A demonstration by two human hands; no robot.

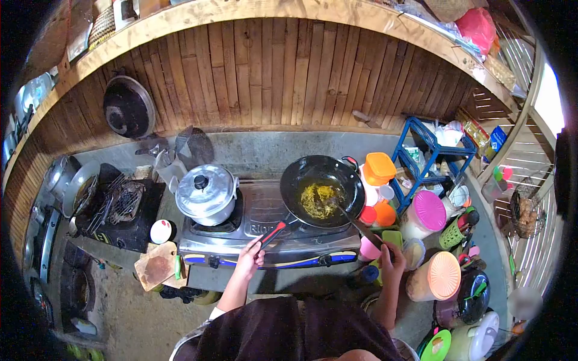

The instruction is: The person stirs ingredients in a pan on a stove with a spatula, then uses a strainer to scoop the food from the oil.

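Note:
A black wok (295, 189) sits on the right burner of the gas stove (262, 201). Yellow shredded food (317, 202) lies in oil or sauce at its bottom. My left hand (250, 260) is closed around the wok's red and black handle (273, 234). In my right hand (392, 262) is the dark handle of a spatula (361, 227), whose tip rests in the food. The spatula's blade is partly hidden by the food. On the left burner stands a lidded silver pot (206, 195).
Right of the stove are an orange container (379, 167), a pink-lidded tub (424, 213), a peach-lidded jar (442, 275) and a blue rack (430, 141). A cutting board (158, 266) lies at the left, near a sooty grill (123, 201). Bamboo wall (259, 78) stands behind.

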